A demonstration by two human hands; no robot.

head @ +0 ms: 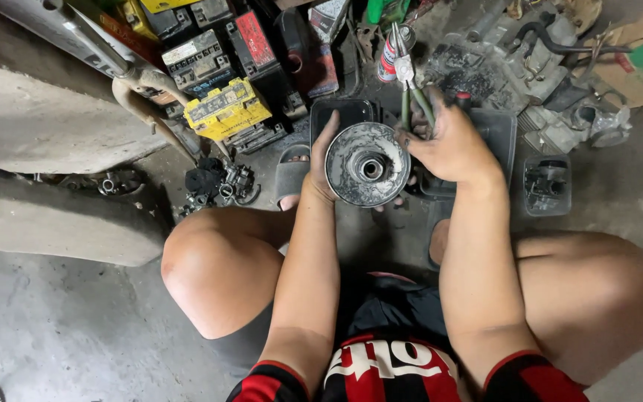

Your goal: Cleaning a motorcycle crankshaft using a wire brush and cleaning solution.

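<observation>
A round grey metal disc with a central hub (367, 164) is held upright in front of me, its face dirty with grease. My left hand (322, 158) grips its left rim, fingers curled behind it. My right hand (449, 143), greasy and dark at the fingertips, holds a pair of green-handled pliers (408, 88) whose jaws point away from me, just right of the disc's upper rim. I squat on the floor with both knees spread and my forearms between them.
Several old batteries (226, 110) are stacked at the back left beside a metal pipe (141, 80). A grimy engine block (516, 69) sits at the back right. A spray can (388, 56), black trays (545, 186), a carburettor (221, 184) and a concrete slab (46, 141) surround me.
</observation>
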